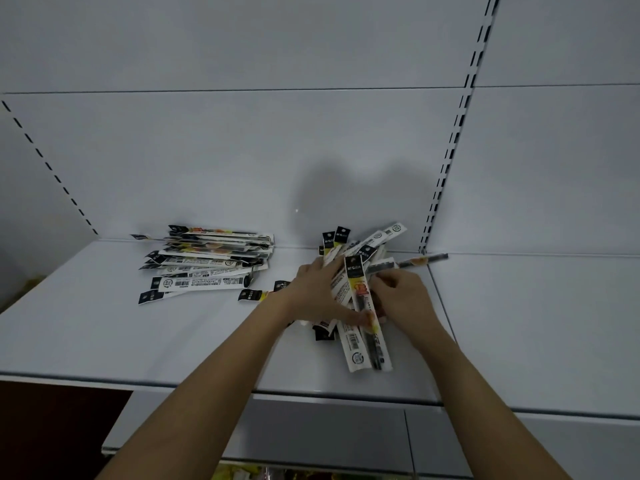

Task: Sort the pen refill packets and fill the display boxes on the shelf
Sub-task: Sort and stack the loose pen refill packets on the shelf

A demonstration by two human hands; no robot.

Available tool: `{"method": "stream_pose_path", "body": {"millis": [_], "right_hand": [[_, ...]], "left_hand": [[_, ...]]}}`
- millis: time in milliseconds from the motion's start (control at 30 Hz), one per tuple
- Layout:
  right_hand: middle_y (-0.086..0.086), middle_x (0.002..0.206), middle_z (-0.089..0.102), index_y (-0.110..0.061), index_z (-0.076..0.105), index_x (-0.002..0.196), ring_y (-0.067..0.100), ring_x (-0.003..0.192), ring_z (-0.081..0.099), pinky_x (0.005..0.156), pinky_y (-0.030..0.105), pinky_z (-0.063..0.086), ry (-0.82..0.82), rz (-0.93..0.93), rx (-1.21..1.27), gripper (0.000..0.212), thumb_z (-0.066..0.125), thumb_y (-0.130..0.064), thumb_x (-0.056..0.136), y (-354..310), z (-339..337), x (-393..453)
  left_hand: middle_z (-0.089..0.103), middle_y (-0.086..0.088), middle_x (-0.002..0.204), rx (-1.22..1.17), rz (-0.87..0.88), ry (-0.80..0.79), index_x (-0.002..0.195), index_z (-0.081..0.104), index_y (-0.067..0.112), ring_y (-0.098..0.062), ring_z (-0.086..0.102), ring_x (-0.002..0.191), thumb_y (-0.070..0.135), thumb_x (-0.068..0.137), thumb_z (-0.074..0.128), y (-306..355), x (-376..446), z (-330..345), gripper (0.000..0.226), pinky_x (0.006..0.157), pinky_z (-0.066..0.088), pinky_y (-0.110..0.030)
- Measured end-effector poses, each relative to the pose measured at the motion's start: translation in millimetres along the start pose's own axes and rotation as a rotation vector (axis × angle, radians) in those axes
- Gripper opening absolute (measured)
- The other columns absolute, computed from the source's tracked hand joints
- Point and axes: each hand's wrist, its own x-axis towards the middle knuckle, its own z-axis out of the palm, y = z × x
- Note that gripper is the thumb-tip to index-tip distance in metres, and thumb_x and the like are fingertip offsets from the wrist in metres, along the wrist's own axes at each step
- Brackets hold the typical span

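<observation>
The white shelf filled the view, its pale back panel rising behind, slotted uprights on either side. On the left of it lay a loose stack of refill packets, lengthways, well apart from the hands. Right of centre sat the second heap, fanned out against the back edge, and both hands were in it. The left hand held a bunch of packets, thumb pinching across them at the lower end. The right hand sat just beside, fingers curled in on the same bunch; what exactly it held, I couldn't tell. One packet stood out on top, black header up. A single refill lay at the back edge.
</observation>
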Motion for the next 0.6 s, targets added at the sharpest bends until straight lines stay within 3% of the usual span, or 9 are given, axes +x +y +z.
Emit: {"method": "stream_pose_path", "body": {"millis": [100,167,233,367,433,500,600], "right_hand": [[-0.002,0.086,0.072,-0.023,0.066,0.09,0.016,0.077,0.07,0.074,0.038,0.059,0.05,0.068,0.115,0.01,0.061,-0.031,0.093,0.8,0.7,3.0],[-0.004,0.092,0.07,-0.02,0.065,0.1,0.01,0.082,0.067,0.069,0.029,0.054,0.077,0.07,0.135,0.015,0.061,-0.033,0.094,-1.2,5.6,0.1],[-0.003,0.095,0.067,-0.019,0.058,0.102,0.009,0.085,0.064,0.067,0.023,0.049,0.061,0.051,0.157,0.01,0.062,-0.024,0.094,-4.9,10.8,-4.0],[-0.003,0.096,0.067,-0.023,0.058,0.097,0.014,0.092,0.065,0.081,0.034,0.054,0.003,0.036,0.133,0.003,0.059,-0.023,0.094,-12.9,15.0,-12.4],[-0.004,0.098,0.067,-0.022,0.059,0.102,0.013,0.092,0.065,0.078,0.03,0.053,-0.032,0.027,0.163,0.01,0.057,-0.03,0.096,-18.2,9.4,-18.5],[-0.004,0.097,0.068,-0.021,0.056,0.109,0.009,0.089,0.065,0.074,0.025,0.051,-0.134,0.015,0.126,0.02,0.063,-0.03,0.092,-23.0,3.1,-23.4],[0.003,0.095,0.068,-0.018,0.051,0.111,0.014,0.084,0.066,0.075,0.033,0.055,-0.134,0.034,0.068,0.032,0.069,-0.014,0.085,-22.2,-2.6,-21.4]], "left_hand": [[0.048,-0.004,0.136,-0.116,0.139,0.086,0.154,0.019,0.037,-0.029,0.045,0.126,0.039,0.063,0.076,-6.1,1.0,2.1,0.107,0.1,0.047,-0.048],[0.047,-0.002,0.142,-0.166,0.193,0.108,0.155,0.022,0.034,-0.024,0.044,0.129,0.018,0.072,0.073,-10.2,-3.0,2.1,0.099,0.108,0.04,-0.04],[0.034,-0.002,0.154,-0.158,0.185,0.127,0.157,0.018,0.028,-0.02,0.032,0.141,0.01,0.08,0.069,-15.5,-5.9,0.4,0.094,0.116,0.027,-0.034],[0.034,-0.004,0.151,-0.215,0.053,0.079,0.157,0.019,0.024,-0.023,0.034,0.137,0.034,0.086,0.054,-28.6,-7.4,-9.5,0.08,0.11,0.031,-0.035],[0.042,0.001,0.142,-0.246,0.025,0.084,0.154,0.027,0.027,-0.022,0.04,0.132,0.053,0.095,0.052,-32.2,-9.1,-10.1,0.069,0.105,0.032,-0.032],[0.051,0.005,0.128,-0.123,0.038,0.109,0.147,0.033,0.033,-0.023,0.046,0.125,0.081,0.078,0.055,-33.0,-10.4,-6.6,0.087,0.105,0.038,-0.038],[0.042,-0.002,0.14,0.031,0.055,0.148,0.155,0.018,0.03,-0.026,0.031,0.135,0.071,0.076,0.065,-30.7,-9.4,0.4,0.101,0.109,0.03,-0.039]]}}
